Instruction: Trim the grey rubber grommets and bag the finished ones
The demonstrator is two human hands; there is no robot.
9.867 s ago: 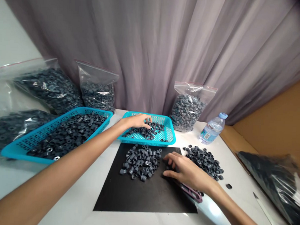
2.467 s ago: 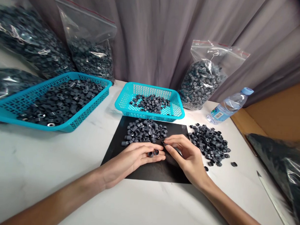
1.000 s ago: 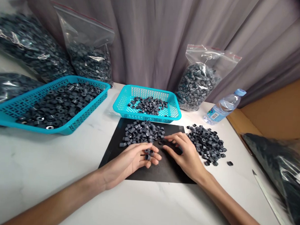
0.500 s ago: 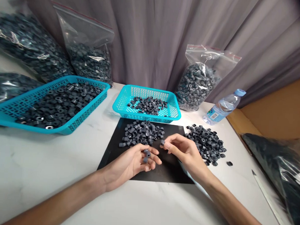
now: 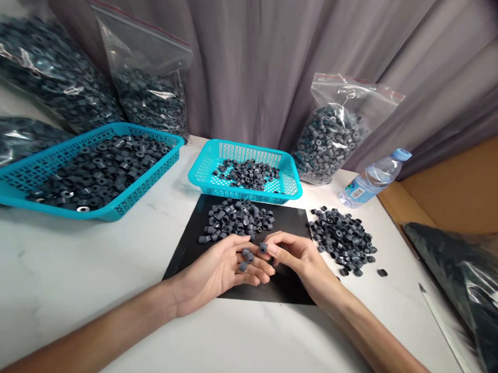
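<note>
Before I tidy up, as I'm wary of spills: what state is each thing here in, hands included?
Left hand: palm up, pieces on its fingers
Right hand: pinching one piece
Mat: flat, partly covered
Mat pile: loose
Right pile: loose on the table
Left basket: heaped with pieces
Middle basket: partly filled, floor showing
Bottle: standing, capped
Right bag: partly filled, seal unclear

Beyond the left hand (image 5: 224, 265), a heap of grey pieces (image 5: 236, 218) bars the low path to the small basket (image 5: 248, 196); a dark pile (image 5: 345, 240) stands right of the right hand (image 5: 299, 257); between the forearms, the worktop (image 5: 242, 345) is free
</note>
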